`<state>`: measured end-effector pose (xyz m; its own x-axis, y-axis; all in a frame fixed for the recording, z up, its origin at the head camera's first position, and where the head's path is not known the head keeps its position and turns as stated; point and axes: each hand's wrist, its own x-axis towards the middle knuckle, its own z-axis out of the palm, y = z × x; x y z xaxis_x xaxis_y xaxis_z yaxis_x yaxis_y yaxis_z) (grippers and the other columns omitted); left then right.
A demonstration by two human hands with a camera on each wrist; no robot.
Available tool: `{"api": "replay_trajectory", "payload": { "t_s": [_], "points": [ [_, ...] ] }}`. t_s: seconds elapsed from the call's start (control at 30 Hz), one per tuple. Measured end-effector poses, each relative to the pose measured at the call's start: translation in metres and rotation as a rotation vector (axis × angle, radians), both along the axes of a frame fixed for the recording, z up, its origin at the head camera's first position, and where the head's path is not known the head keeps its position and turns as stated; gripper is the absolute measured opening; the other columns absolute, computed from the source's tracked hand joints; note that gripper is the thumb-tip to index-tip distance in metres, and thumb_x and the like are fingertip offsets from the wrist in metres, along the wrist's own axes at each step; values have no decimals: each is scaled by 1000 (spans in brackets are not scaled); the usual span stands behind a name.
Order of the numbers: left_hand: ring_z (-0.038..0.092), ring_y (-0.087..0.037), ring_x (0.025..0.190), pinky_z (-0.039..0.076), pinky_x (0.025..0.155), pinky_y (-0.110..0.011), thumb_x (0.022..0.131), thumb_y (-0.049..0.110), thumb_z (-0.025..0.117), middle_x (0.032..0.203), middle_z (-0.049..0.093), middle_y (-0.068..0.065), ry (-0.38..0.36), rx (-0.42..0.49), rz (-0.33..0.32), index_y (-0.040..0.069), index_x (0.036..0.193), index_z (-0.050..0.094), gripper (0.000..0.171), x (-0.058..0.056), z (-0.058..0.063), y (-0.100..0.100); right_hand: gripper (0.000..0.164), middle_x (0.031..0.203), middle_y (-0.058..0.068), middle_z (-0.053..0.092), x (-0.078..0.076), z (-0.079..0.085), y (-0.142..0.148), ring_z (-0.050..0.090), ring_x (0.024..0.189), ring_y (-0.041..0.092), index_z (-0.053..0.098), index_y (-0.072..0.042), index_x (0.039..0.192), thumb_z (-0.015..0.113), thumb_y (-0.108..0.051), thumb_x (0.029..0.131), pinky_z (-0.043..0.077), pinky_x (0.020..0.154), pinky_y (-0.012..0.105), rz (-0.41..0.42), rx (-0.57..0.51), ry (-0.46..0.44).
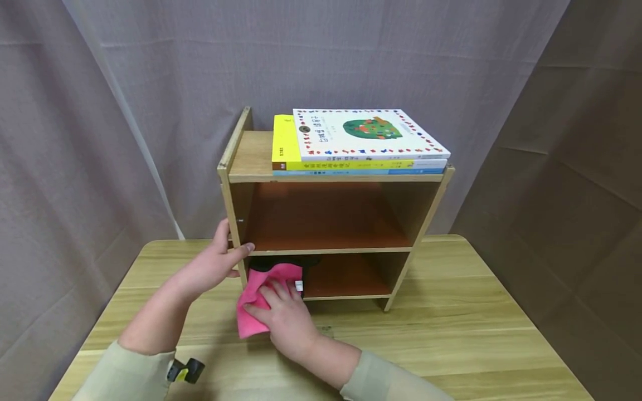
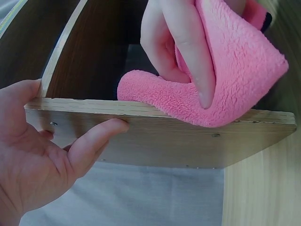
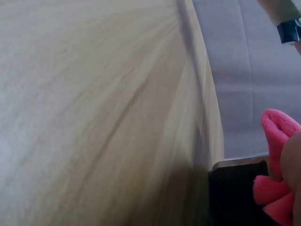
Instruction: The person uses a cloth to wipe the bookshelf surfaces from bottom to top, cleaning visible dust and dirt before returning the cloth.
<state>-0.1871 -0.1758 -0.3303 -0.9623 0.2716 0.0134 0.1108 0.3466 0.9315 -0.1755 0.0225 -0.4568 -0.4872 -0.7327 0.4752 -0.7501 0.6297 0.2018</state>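
Note:
A wooden shelf unit stands on the table. My left hand grips its left side panel around the middle board's height, the thumb over the front edge; the left wrist view shows this hand against the panel. Lower down, my right hand holds a pink cloth with a white tag against the same panel's front edge. In the left wrist view the fluffy cloth folds over the panel edge under bent fingers. Only a bit of the cloth shows in the right wrist view.
Several stacked books lie on top of the unit, a white-covered one uppermost. The wood-grain table extends to the right and front. Grey curtains hang behind and at the sides. A small clear item lies near my right wrist.

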Motion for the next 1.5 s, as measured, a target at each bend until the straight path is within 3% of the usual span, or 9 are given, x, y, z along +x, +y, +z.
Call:
{"api": "replay_trajectory", "payload": {
  "t_s": [0.5, 0.87, 1.17, 1.5],
  "points": [
    [41, -41, 134, 54, 89, -50, 103, 32, 53, 149, 31, -24, -4, 0, -3, 21, 153, 0, 74, 0, 0, 0, 54, 132, 1, 60, -8, 8, 14, 53, 126, 23, 74, -34, 116, 81, -4, 70, 50, 99, 33, 89, -68, 7],
    [40, -38, 135, 54, 90, -51, 103, 32, 54, 149, 30, -23, 4, 19, -13, 20, 152, 2, 73, 0, -2, 1, 54, 128, 0, 63, -16, 20, 35, 54, 125, 26, 75, -28, 112, 78, 0, 66, 48, 102, 37, 132, -88, 53],
    [37, -39, 137, 53, 92, -52, 102, 35, 55, 151, 25, -22, 4, 10, -20, 21, 153, -2, 78, 1, 1, 1, 39, 123, -1, 66, -19, 35, 61, 55, 124, 27, 75, -26, 104, 81, -7, 71, 50, 97, 40, 156, -55, 81],
    [34, -40, 138, 52, 93, -53, 103, 36, 54, 156, 14, -22, 6, 6, -29, 21, 155, -7, 81, 1, 1, 0, 35, 122, 0, 66, -19, 47, 95, 55, 123, 27, 74, -25, 104, 77, -4, 76, 52, 92, 43, 146, -19, 111]
  ]
}}
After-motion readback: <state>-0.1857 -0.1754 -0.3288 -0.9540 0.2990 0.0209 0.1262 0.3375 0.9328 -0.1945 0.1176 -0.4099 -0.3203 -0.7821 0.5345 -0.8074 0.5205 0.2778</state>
